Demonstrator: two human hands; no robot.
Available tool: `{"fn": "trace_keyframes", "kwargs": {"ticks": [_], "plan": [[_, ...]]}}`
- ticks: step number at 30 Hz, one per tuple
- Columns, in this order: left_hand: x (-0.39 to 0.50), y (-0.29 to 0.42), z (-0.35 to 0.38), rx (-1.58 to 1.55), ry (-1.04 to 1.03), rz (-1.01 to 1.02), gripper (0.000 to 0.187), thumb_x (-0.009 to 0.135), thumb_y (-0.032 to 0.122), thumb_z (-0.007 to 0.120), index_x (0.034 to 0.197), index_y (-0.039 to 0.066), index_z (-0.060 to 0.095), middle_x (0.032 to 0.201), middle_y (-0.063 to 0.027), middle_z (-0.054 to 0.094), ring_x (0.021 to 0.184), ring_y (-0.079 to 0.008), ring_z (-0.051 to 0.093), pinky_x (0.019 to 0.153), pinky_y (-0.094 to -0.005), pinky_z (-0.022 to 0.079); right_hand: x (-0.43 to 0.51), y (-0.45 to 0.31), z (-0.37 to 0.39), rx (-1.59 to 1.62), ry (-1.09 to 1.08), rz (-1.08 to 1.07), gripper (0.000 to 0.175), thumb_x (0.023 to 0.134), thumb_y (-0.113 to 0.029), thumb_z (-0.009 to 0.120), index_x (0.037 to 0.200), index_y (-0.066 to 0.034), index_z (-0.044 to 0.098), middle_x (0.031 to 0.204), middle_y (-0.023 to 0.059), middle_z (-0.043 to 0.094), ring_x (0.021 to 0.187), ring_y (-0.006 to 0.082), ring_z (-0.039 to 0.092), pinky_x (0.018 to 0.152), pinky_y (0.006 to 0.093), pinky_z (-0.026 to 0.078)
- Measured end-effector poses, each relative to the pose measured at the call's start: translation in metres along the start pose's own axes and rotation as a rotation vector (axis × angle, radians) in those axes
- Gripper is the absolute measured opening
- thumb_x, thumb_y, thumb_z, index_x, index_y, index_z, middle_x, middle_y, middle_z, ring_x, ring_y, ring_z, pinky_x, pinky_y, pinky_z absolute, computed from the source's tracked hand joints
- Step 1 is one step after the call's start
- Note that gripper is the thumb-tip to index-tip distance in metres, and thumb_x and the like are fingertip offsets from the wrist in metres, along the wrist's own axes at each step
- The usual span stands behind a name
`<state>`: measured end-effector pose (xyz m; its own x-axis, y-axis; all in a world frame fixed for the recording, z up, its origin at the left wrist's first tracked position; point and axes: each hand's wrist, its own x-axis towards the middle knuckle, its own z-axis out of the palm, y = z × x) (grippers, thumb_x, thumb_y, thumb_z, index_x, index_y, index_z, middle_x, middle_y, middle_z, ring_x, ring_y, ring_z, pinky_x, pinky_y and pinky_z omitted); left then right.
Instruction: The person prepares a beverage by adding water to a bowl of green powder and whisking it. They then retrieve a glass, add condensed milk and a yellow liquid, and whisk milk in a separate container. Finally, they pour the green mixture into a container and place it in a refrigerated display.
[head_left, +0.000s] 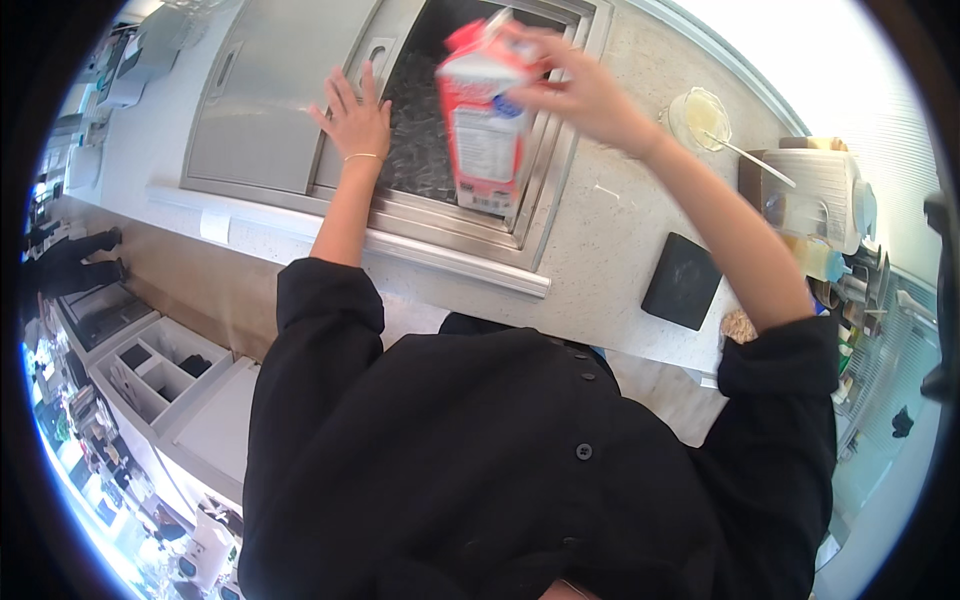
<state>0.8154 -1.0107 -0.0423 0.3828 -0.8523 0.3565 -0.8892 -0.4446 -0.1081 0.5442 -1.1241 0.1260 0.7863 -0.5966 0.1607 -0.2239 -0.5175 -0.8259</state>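
My right hand (574, 94) grips a red and white gable-top carton (487, 150) near its top, blurred by motion. The carton bears printed writing and is held over the right part of an ice bin (424, 112) set into the counter. Dark, glassy ice cubes appear to fill the bin. My left hand (356, 120), fingers spread, lies at the edge of the sliding stainless steel lid (341, 161), close to its recessed pull (379, 60). Nothing is held in that hand. A second lid panel (262, 97) covers the bin's left side.
Right of the bin stand a glass bowl (696, 120) with a white-handled utensil (750, 159), a black flat block (682, 281) and a squeeze bottle (821, 256). A metal rail (457, 262) runs along the counter's front edge. Divided bins (161, 367) and a person's legs (75, 259) are at left.
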Motion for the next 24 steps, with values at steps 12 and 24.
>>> {"fn": "trace_keyframes", "kwargs": {"ticks": [12, 24], "plan": [[0.004, 0.006, -0.005, 0.237, -0.160, -0.018, 0.068, 0.089, 0.044, 0.047, 0.148, 0.030, 0.017, 0.150, -0.0160, 0.023, 0.138, -0.0340, 0.023, 0.103, -0.0644, 0.020, 0.043, 0.023, 0.086, -0.313, -0.028, -0.128, 0.054, 0.077, -0.037, 0.066, 0.128, -0.0203, 0.055, 0.107, 0.0211, 0.054, 0.093, 0.0336, 0.059, 0.084, 0.0384, 0.050], [0.003, 0.013, -0.014, -0.008, -0.009, -0.033, 0.064, 0.089, 0.043, 0.054, 0.145, 0.024, 0.029, 0.149, -0.0122, 0.027, 0.136, -0.0323, 0.026, 0.101, -0.0611, 0.026, -0.067, 0.053, 0.163, -0.759, -0.242, 0.262, 0.046, 0.079, -0.024, 0.061, 0.122, -0.0080, 0.053, 0.119, 0.0226, 0.053, 0.110, 0.0346, 0.054, 0.105, 0.0600, 0.023]]}}
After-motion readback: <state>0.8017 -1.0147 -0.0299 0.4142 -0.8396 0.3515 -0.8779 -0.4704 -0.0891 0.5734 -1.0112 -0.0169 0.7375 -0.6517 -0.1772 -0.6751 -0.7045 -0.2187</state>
